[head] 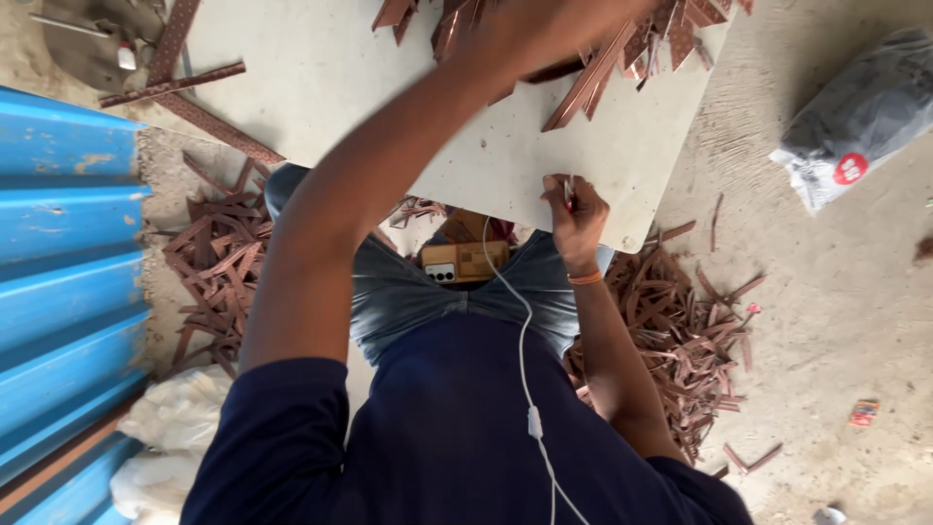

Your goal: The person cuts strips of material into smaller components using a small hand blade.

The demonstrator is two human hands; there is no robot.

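My left arm reaches forward across the white board [321, 78], and my left hand [530, 29] lies blurred on a pile of brown strips [593, 83] at the board's far side. Its fingers are hidden. My right hand [575, 216] rests at the board's near edge, closed around a small thin cutting tool [569, 190] with a red part. An orange band circles that wrist.
A phone [465, 261] with a white cable [525, 340] lies on my lap. Brown offcuts [680, 331] litter the concrete floor on both sides. A blue corrugated sheet [68, 243] stands at left, a grey bag [860, 117] at upper right, and white bags [175, 418] at lower left.
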